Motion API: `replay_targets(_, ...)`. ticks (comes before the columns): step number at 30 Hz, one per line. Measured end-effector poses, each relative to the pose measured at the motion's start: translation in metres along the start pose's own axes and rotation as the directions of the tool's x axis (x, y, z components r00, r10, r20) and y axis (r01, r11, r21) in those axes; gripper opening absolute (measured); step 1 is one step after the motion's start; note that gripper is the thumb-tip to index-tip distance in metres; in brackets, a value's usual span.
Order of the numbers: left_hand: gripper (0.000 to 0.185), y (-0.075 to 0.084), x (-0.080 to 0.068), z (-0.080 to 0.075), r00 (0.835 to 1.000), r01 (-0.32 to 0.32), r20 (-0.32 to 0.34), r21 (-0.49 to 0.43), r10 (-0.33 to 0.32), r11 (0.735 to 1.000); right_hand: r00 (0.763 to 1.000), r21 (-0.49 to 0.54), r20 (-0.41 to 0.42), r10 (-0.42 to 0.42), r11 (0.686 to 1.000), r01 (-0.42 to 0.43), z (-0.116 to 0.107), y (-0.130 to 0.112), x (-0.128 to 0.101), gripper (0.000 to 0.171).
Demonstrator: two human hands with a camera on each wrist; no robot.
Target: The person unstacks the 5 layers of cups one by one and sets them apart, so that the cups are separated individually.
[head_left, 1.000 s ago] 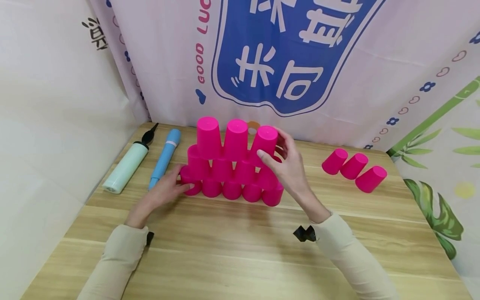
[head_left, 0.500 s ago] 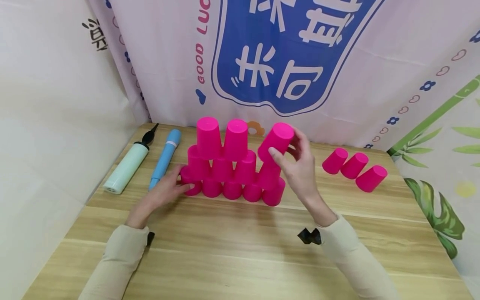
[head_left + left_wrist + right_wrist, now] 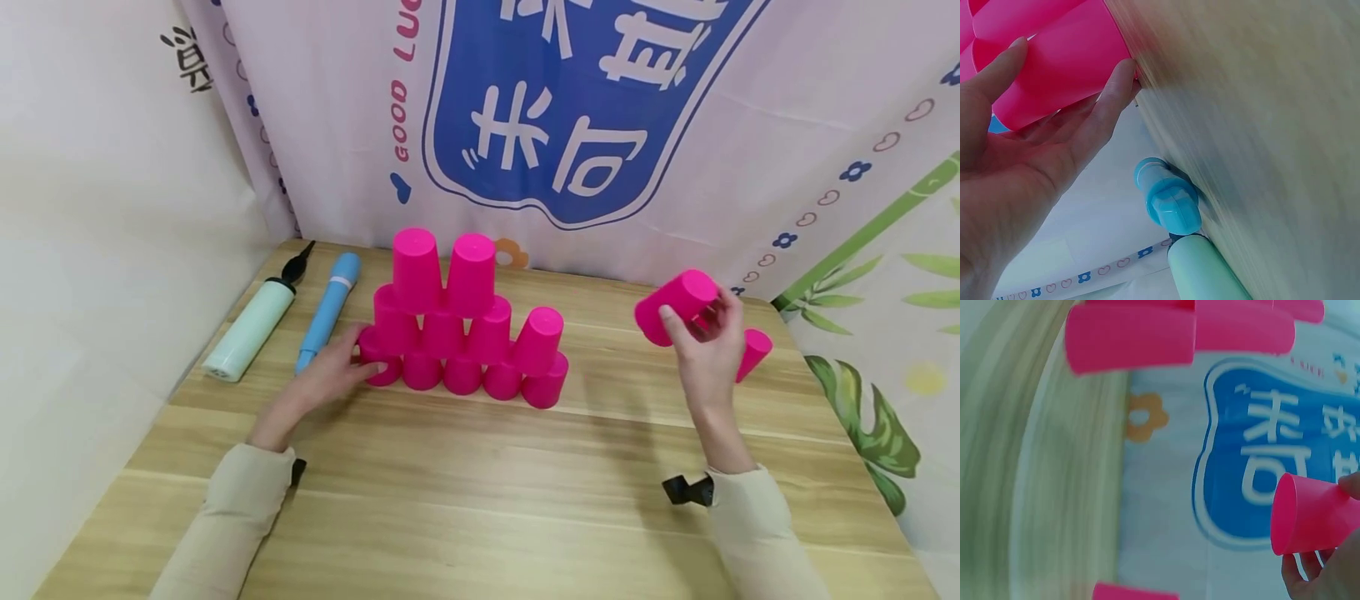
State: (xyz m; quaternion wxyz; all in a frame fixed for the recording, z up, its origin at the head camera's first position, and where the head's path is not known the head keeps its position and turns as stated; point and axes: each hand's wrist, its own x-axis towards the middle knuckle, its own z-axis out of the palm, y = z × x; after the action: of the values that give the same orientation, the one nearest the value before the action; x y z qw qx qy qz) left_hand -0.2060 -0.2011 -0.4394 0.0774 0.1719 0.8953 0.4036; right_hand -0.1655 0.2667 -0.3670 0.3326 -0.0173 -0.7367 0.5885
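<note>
**Pink cup (image 3: 670, 297) hanging tilted in the right hand (image 3: 711, 350)**

I'm seeing the cup being held above the table (image 3: 450, 500), well apart from the pink stack (image 3: 450, 329), its base tipping up and its mouth facing down to the left. The right hand is gripping its side, thumb in front, fingers behind. I'm judging it light, thin-walled and fairly stiff, probably plastic: unlikely to break, likely to flex under a hard squeeze. Its smooth taper is looking slightly slippery, so I'm favouring a gentle hold around the middle of the wall.

The left hand (image 3: 326, 379) is holding the bottom-left cup (image 3: 1075, 65) between thumb and fingers. That cup is helping carry those above, so I'm preferring light pressure there.

Beyond the right hand, a loose cup (image 3: 754, 352) is showing, partly hidden. Leftward, a blue tube (image 3: 327, 312) and a green pump (image 3: 250, 332) are lying side by side.
</note>
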Motion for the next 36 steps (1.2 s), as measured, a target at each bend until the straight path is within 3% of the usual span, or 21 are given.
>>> replay_targets(6,0.058,0.000,0.000,0.001,1.000,0.007,-0.002,-0.013,-0.007,1.000,0.984,-0.030,-0.095,0.149,0.988,-0.152,-0.043,0.032,0.006,0.065)
replay_targets(9,0.058,0.001,0.001,0.002,1.000,0.008,-0.003,-0.019,-0.008,1.000,0.970,-0.157,-0.130,0.204,0.962,-0.224,-0.063,0.047,0.006,0.066)
replay_targets(13,0.057,0.001,0.000,0.003,1.000,0.010,0.000,-0.031,-0.010,0.999,0.945,-0.351,-0.158,0.285,0.879,-0.324,-0.083,0.062,0.003,0.068)
replay_targets(17,0.056,-0.001,-0.002,0.002,1.000,0.004,-0.006,-0.032,-0.005,0.999,0.918,-0.446,-0.157,0.364,0.804,-0.395,-0.094,0.073,0.000,0.071)
replay_targets(21,0.056,0.000,-0.002,0.002,1.000,-0.001,-0.012,-0.034,0.001,0.999,0.903,-0.496,-0.163,0.397,0.759,-0.422,-0.102,0.082,-0.002,0.074)
replay_targets(36,0.058,0.001,-0.002,-0.001,1.000,0.021,0.004,-0.015,-0.021,1.000,0.884,-0.553,-0.113,0.454,0.711,-0.435,-0.111,0.096,0.003,0.075)
